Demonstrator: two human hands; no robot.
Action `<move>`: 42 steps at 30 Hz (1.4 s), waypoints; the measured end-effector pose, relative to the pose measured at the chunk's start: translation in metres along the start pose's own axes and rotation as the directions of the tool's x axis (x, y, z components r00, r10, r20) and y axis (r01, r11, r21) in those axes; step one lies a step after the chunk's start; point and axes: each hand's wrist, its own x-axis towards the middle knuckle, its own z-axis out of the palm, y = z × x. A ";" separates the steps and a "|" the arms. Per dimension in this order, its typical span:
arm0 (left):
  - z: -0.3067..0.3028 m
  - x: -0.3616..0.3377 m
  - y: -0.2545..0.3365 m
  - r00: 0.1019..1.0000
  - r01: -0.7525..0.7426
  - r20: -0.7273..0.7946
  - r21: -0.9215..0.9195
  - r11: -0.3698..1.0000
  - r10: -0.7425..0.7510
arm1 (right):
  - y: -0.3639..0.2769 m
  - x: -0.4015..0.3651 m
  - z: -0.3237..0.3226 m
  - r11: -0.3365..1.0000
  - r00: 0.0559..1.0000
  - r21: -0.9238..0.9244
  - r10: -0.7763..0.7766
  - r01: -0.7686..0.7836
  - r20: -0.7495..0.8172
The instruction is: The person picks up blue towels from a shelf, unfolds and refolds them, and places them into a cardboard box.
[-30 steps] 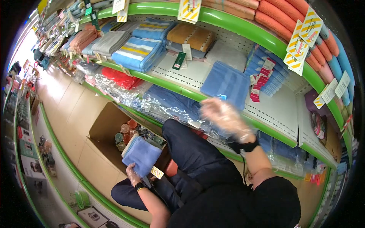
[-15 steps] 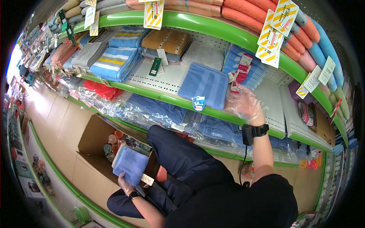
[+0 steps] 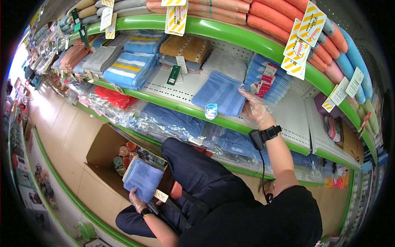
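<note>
My left hand [image 3: 137, 200], in a clear glove, holds a folded blue towel [image 3: 144, 179] by its lower edge, over an open cardboard box [image 3: 101, 150]. My right hand [image 3: 256, 109], also gloved, is at the right edge of another folded blue towel [image 3: 220, 94] on the middle shelf, its fingers against that edge. A blue label [image 3: 211, 111] hangs from this towel's front. Behind the right hand lie blue towels with red tags [image 3: 267, 80].
Striped towels [image 3: 129, 70] and a brown towel [image 3: 186, 47] lie farther left on the green-edged shelf [image 3: 173, 102]. Orange towels [image 3: 271, 18] with tags hang over the upper shelf. Plastic-wrapped packs [image 3: 168, 119] fill the lower shelf. Jars [image 3: 123, 151] stand in the box.
My right hand has moved left onto the shelf towel's right edge, and the towel has shifted and turned slightly. My left hand still holds its towel. The view has shifted slightly.
</note>
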 end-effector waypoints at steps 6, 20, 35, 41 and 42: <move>-0.020 0.018 -0.014 0.999 -0.034 0.013 -0.029 0.999 0.034 | 0.018 0.036 -0.035 0.963 0.973 -0.231 -0.087 0.136 0.212; -0.027 0.015 -0.019 0.993 -0.120 0.047 0.338 0.933 0.111 | 0.054 -0.072 0.108 0.875 0.904 -0.435 -0.004 0.211 0.428; -0.061 0.057 -0.055 0.976 -0.194 0.099 -0.017 0.981 0.195 | 0.372 0.036 0.107 0.610 0.432 -0.787 0.736 -0.091 0.521; 0.018 -0.023 0.026 0.997 -0.063 -0.050 -0.241 0.969 0.052 | 0.392 0.036 0.094 0.476 0.671 -0.877 0.673 -0.070 0.311; 0.021 -0.027 0.029 1.000 0.009 -0.015 -0.257 0.966 -0.013 | 0.395 0.039 0.092 0.475 0.675 -0.879 0.664 -0.048 0.322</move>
